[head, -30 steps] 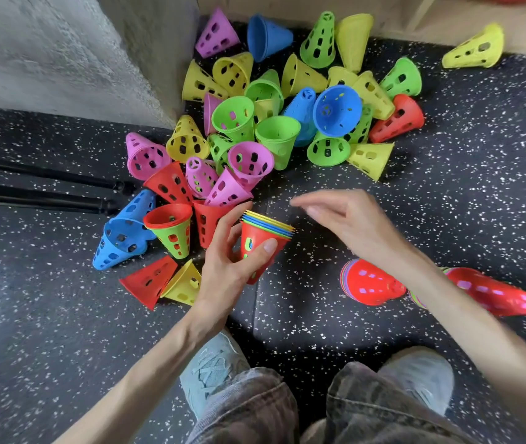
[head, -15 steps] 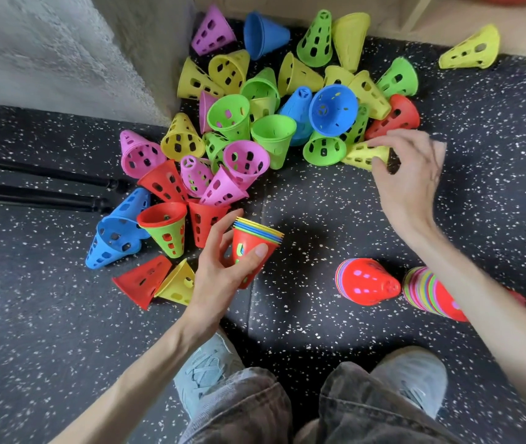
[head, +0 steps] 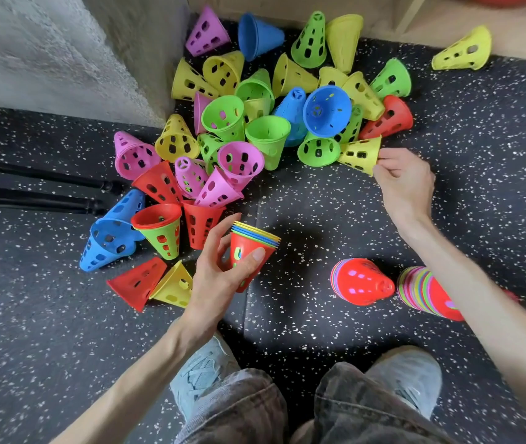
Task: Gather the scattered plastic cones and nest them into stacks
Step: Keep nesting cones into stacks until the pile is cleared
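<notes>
A heap of perforated plastic cones (head: 255,129) in yellow, green, blue, pink and red lies on the speckled dark floor. My left hand (head: 220,277) holds a nested stack (head: 248,248), red outside with yellow, blue and green rims showing, wide end up. My right hand (head: 405,181) pinches the rim of a yellow cone (head: 359,153) lying at the heap's right edge. Two finished stacks lie on their sides near my feet: a red-tipped stack (head: 362,282) and a longer striped stack (head: 425,291), partly hidden behind my right forearm.
A concrete wall corner (head: 133,59) stands left of the heap. Two black bars (head: 30,187) lie on the floor at far left. A lone yellow cone (head: 463,49) lies at the upper right by a wooden edge. My shoes (head: 405,376) and knees fill the bottom.
My right hand moved from above the held stack out to the right edge of the heap and closed its fingers on the yellow cone's rim. The left hand kept its stack nearly still.
</notes>
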